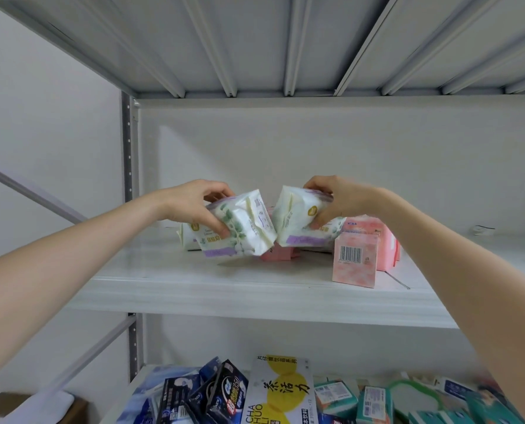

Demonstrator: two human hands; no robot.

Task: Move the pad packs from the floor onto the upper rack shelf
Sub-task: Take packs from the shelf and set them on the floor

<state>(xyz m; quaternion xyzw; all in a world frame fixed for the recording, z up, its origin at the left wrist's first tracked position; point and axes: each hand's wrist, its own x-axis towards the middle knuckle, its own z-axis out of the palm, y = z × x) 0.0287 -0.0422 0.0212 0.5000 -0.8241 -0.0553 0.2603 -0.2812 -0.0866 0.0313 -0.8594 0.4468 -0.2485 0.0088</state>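
Two white pad packs with green leaf print and a lilac band were held over the upper rack shelf [255, 289], one in each hand. The left pad pack [243, 228] was tilted, its lower corner close to the shelf surface; whether it touched could not be told. The left hand [198, 206] was closed on it, thumb on the near printed face, fingers curled over the top. The right pad pack [298, 221] was tilted the other way, so the two packs' lower inner corners nearly met between the hands. The right hand [336, 198] gripped it from above and from the right side, fingers wrapped around the far edge. Behind and below the left hand, a third white pack [189, 240] of the same print lay on the shelf. Under the right hand another leaf-print pack [331, 229] lay flat, partly hidden. Just right of the right hand stood a pink box [356, 260] with its barcode face toward the camera, and behind it more pink packs [386, 243]. A small pink box [278, 254] lay below the gap between the hands. Far below both forearms, the lower shelf [139, 381] carried dark blue packs [224, 393], a white and yellow pack [281, 390] and teal packs [374, 402].
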